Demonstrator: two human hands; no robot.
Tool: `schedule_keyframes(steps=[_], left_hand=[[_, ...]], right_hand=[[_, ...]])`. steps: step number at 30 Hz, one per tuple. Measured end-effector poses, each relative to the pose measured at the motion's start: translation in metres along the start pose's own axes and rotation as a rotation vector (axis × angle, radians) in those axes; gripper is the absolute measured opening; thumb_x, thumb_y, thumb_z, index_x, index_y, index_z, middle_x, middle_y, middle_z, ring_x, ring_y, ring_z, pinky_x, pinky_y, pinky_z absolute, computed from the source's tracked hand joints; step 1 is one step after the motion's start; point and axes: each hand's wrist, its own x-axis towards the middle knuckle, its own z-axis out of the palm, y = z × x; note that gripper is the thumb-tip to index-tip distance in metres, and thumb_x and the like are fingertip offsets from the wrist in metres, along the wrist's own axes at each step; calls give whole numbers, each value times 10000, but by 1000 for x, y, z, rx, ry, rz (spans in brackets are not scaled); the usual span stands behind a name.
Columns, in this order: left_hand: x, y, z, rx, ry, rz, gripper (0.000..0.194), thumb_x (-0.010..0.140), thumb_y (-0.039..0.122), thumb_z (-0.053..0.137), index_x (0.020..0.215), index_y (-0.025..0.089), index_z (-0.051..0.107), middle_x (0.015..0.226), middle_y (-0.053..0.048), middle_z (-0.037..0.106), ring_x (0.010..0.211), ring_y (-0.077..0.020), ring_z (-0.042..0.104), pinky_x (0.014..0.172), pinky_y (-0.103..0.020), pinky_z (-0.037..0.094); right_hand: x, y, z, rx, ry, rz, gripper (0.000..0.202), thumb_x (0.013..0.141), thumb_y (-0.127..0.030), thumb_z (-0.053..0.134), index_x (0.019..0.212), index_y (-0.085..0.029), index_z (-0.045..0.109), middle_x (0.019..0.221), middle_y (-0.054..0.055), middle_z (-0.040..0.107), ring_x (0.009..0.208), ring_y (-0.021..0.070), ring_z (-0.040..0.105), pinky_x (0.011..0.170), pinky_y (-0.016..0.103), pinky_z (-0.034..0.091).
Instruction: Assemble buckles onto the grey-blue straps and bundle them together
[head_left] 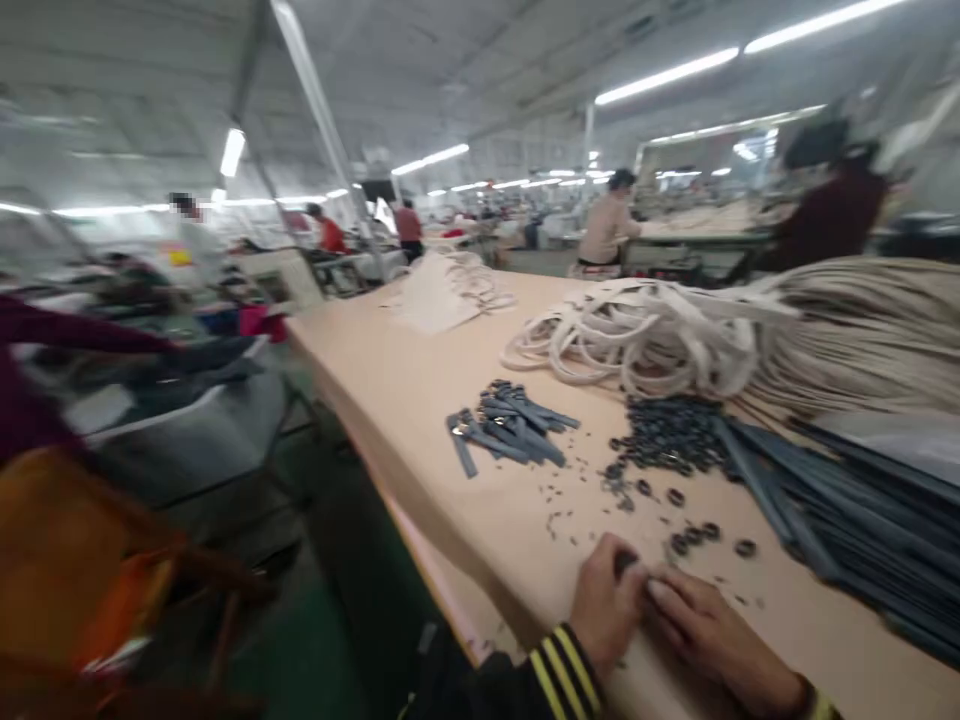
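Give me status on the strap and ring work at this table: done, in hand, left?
Done, apparently: a small pile of short grey straps. In hand: left hand and right hand meet over one small dark piece, too blurred to identify. Left: a heap of dark rings and long grey strips.

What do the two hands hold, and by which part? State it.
The left hand and right hand meet at their fingers over something small and dark on the table; what it is and where it is gripped cannot be told.
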Motion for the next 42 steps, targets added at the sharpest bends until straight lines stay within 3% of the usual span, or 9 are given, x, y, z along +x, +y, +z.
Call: schedule_keyframes(steps=[3,8,13,18,23,27,31,37,42], left_hand=[[11,-11,17,-137,-62,-52,159,766,305,483,750,150,455,549,47,481,425,-82,459,423,-208,387],[29,-9,7,-145,-152,-17,241,759,389,487,735,153,450,542,39,487,437,-86,462,451,-209,395],[71,21,13,273,-172,265,228,835,327,379,776,156,516,660,-7,540,606,-122,519,556,-222,426],[142,39,44,966,-234,678,220,839,145,340,813,147,559,824,-65,588,798,-160,526,741,-268,415],[194,37,72,1157,-254,736,225,769,39,353,763,100,569,856,-146,566,870,-241,483,769,-372,395],[198,30,73,1178,-296,750,245,787,52,333,812,112,569,869,-128,562,857,-230,478,799,-388,377],[183,25,56,1075,-390,735,212,807,110,371,849,171,570,861,-49,592,846,-170,512,794,-296,402],[179,34,35,780,-57,577,189,807,159,382,866,162,562,844,-42,609,801,-155,560,744,-280,437],[183,40,53,1062,-247,610,179,813,189,408,822,172,587,857,-53,600,845,-160,538,777,-271,407]], right_hand=[[-2,9,-7,138,-9,97,346,845,-448,385,691,-154,484,482,-55,449,324,47,341,310,168,261],[2,5,-15,280,-55,88,333,817,-468,414,752,-146,471,542,-33,529,277,21,301,276,148,204],[-3,6,-49,348,171,95,343,784,-485,454,716,-148,458,533,-46,499,286,14,293,277,139,214],[-14,24,-80,445,341,158,362,762,-505,476,720,-146,463,560,-44,493,294,1,277,268,125,217],[-17,36,-85,519,411,187,366,748,-514,481,729,-149,461,559,-48,487,288,-2,262,257,119,221],[-17,33,-82,520,363,190,344,742,-489,485,727,-145,465,538,-53,493,277,1,286,256,121,233],[-18,32,-81,515,342,180,325,751,-466,471,727,-142,469,530,-56,498,276,2,298,266,123,233],[-17,35,-81,509,326,182,320,751,-467,466,721,-149,462,532,-55,511,271,11,309,266,135,215],[-15,37,-81,501,330,184,339,741,-488,472,729,-149,468,533,-57,504,269,13,307,265,140,219]])
